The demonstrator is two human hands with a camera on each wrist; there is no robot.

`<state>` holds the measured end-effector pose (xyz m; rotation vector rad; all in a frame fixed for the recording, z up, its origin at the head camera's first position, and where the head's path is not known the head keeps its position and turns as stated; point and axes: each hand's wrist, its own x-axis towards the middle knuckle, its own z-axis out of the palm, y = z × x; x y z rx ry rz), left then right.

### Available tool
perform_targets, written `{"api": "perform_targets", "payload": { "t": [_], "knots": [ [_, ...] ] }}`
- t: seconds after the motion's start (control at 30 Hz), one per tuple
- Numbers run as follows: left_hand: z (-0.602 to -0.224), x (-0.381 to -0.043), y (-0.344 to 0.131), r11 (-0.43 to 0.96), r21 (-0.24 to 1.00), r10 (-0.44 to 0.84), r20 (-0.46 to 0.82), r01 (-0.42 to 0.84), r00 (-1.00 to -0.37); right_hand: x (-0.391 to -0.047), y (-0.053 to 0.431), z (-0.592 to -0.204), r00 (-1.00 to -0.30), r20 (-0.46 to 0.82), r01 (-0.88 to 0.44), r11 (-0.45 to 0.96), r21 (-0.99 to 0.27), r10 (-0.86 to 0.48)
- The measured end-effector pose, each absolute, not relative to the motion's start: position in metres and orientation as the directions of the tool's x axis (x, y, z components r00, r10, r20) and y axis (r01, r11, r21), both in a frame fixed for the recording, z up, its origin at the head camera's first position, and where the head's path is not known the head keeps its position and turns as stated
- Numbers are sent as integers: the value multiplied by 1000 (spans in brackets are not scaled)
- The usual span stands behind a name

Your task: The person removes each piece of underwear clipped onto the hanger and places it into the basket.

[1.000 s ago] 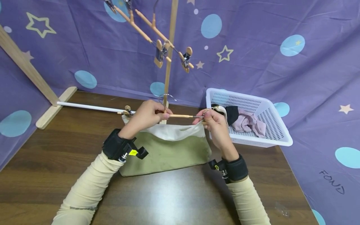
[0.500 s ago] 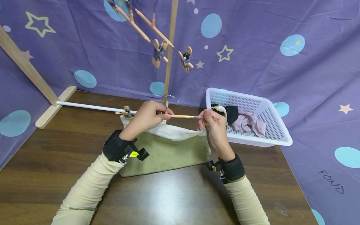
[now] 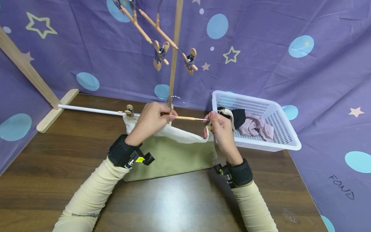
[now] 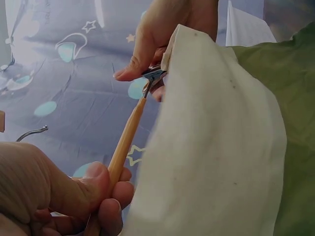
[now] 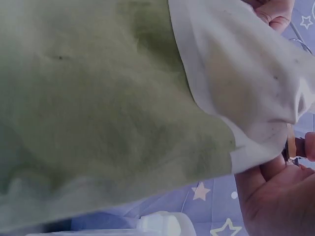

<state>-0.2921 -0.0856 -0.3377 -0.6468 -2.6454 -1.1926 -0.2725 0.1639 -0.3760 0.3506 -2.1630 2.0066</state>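
Note:
My left hand (image 3: 152,120) grips the wooden bar of a clip hanger (image 3: 185,118) near its middle, just below the metal hook. At the bar's right end my right hand (image 3: 221,132) pinches a clip, mostly hidden by the fingers; in the left wrist view the metal clip (image 4: 155,73) sits against the corner of a white band. That white band (image 3: 179,134) tops a green piece of cloth (image 3: 174,158), which hangs down toward the table. Another clip (image 3: 129,110) holds the band's left corner.
A white plastic basket (image 3: 282,129) with black and pale pink cloth (image 3: 255,127) stands at the right. Two more clip hangers (image 3: 162,32) hang above from the wooden rack, whose post (image 3: 175,61) rises behind. A white rod (image 3: 90,110) runs low behind the left arm.
The hanger's left end has risen a little and its right end dips slightly. The white band sags lower near my right hand, which has shifted slightly. The hanging hangers sway left.

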Motion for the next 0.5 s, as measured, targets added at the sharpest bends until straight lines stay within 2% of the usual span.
{"api": "perform_targets", "payload": {
  "t": [0.23,0.5],
  "knots": [
    [-339,-292,-87,598,661,317,324,453,-891,-273,165,-376,-977,203,-211,170,-962,-67],
    [-339,-293,-88,597,648,325,343,473,-881,-275,165,-377,-965,261,-232,369,-900,30]
  ]
}}
